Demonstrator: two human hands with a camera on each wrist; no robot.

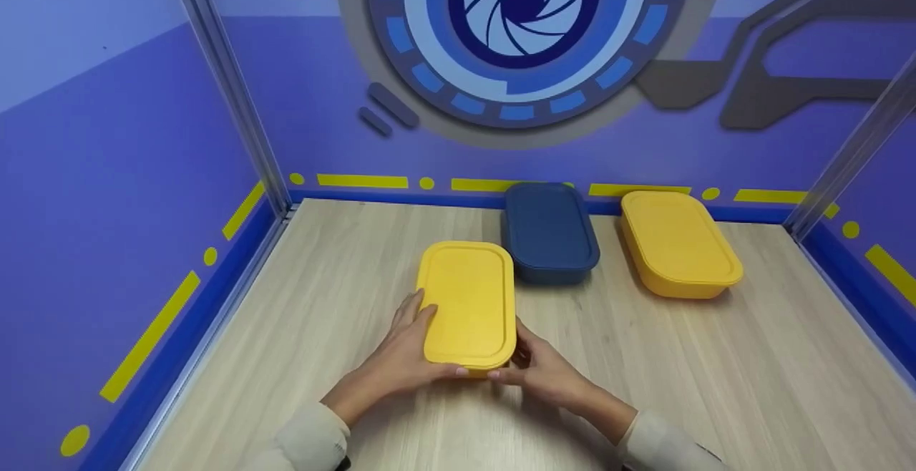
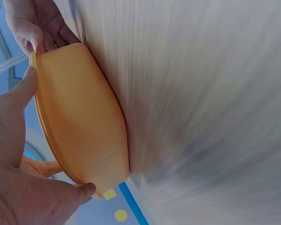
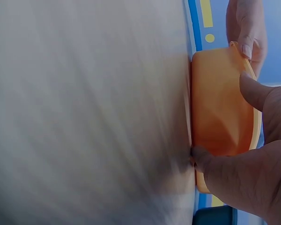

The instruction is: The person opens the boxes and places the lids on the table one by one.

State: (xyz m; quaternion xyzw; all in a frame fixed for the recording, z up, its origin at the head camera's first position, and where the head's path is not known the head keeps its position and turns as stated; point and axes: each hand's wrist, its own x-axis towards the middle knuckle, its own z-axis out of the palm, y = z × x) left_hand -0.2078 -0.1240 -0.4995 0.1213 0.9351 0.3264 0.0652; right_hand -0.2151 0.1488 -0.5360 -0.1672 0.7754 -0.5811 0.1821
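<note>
A yellow lidded lunch box (image 1: 469,303) stands flat on the wooden table, its long sides running away from me. My left hand (image 1: 401,356) grips its near left corner, thumb along the front rim and fingers spread over the left edge of the lid. At the near right corner my right hand (image 1: 551,374) holds the box, with its thumb on the front and fingers along the right side. Both wrist views show the smooth orange-yellow front wall (image 2: 84,117) with the thumbs at the lid rim (image 3: 255,117). The box's inside is hidden by the lid.
A navy blue lidded box (image 1: 551,231) stands just behind and right of the held one, near the back wall. Farther right is a second yellow lidded box (image 1: 683,242). Blue-purple panels (image 1: 300,113) with metal corner posts (image 1: 232,84) enclose the table (image 1: 343,263).
</note>
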